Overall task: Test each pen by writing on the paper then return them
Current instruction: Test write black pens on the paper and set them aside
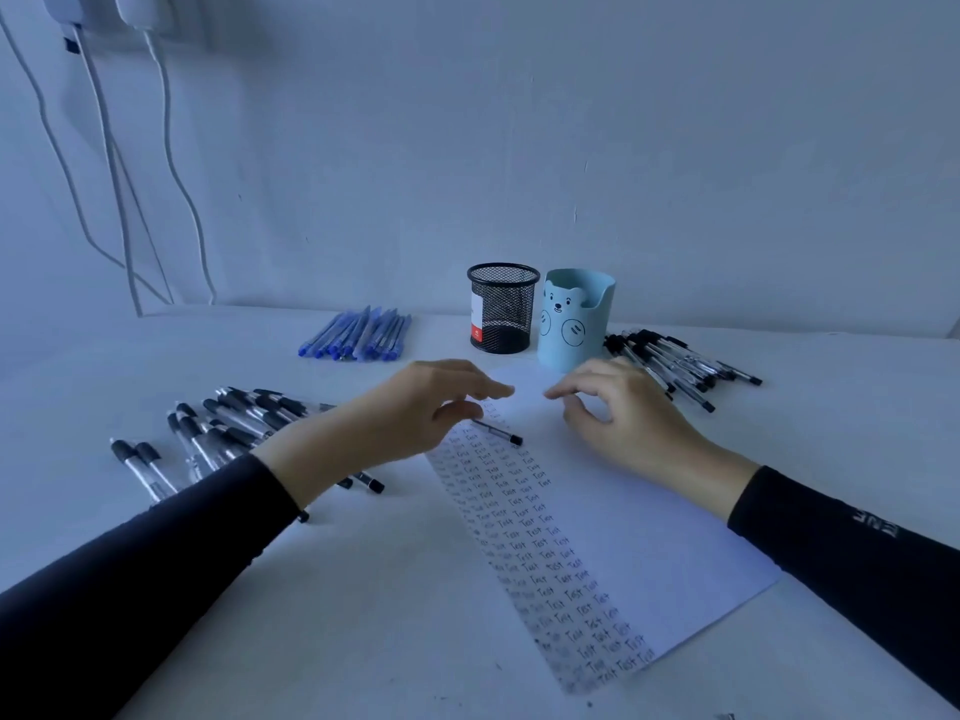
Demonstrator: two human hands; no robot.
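Observation:
A white paper [639, 532] lies in the middle of the table, its left strip filled with rows of the handwritten word "Test". My left hand [415, 413] hovers over the paper's upper left part and pinches one end of a black-capped pen [500, 433] under the thumb; the pen's capped end points right, low over the writing. My right hand [618, 413] is beside it over the paper's top, fingers loosely curved and holding nothing. The two hands' fingertips are a short gap apart.
Several black pens [234, 428] lie in a pile at the left, partly under my left forearm. Another pile of black pens [675, 363] lies at the right, and blue pens [363, 335] at the back. A black mesh cup [503, 309] and a blue bear cup [574, 319] stand behind the paper.

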